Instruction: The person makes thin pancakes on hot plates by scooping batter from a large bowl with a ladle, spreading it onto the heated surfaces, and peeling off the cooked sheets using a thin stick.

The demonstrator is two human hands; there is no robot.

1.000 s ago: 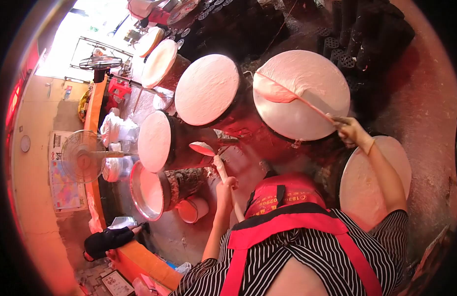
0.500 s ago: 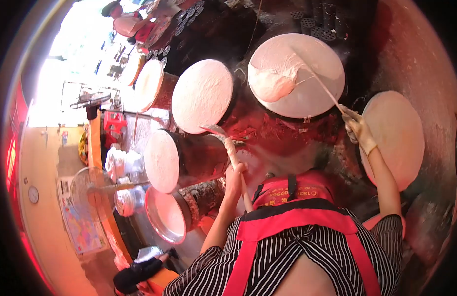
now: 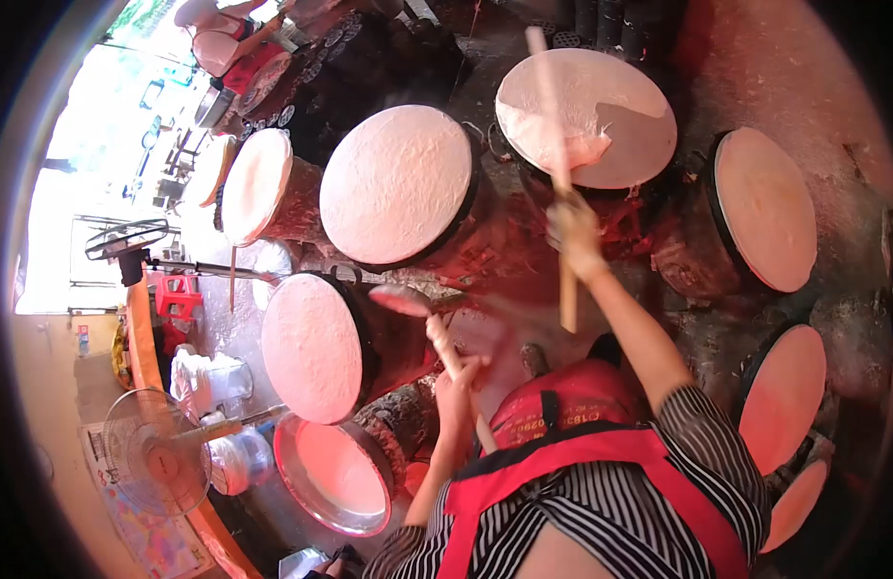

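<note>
My right hand [image 3: 577, 232] is wrapped around a long flat wooden stick [image 3: 547, 92], slightly blurred. The stick crosses above the left part of a round griddle [image 3: 649, 145]; contact cannot be made out. On that griddle lies a ragged patch of pale batter [image 3: 523, 130], thick along its lower edge. My left hand [image 3: 456, 388] grips the thick pale handle of a ladle [image 3: 402, 299]. Its bowl is beside a nearer griddle coated with pale batter [image 3: 311, 352]. The ladle's handle end reaches toward my apron [image 3: 572, 391].
Several more batter-covered griddles stand around me, including one at centre-left [image 3: 396, 183] and one at right [image 3: 769, 207]. A metal basin [image 3: 290, 454] with pale liquid stands lower left. A fan [image 3: 162, 463], a red stool [image 3: 179, 294] and another person [image 3: 219, 48] are farther left.
My right hand and the stick have swung left across the front of the griddle, and the stick now points nearly straight away. The batter patch looks smaller. My left hand keeps the ladle; the view has shifted.
</note>
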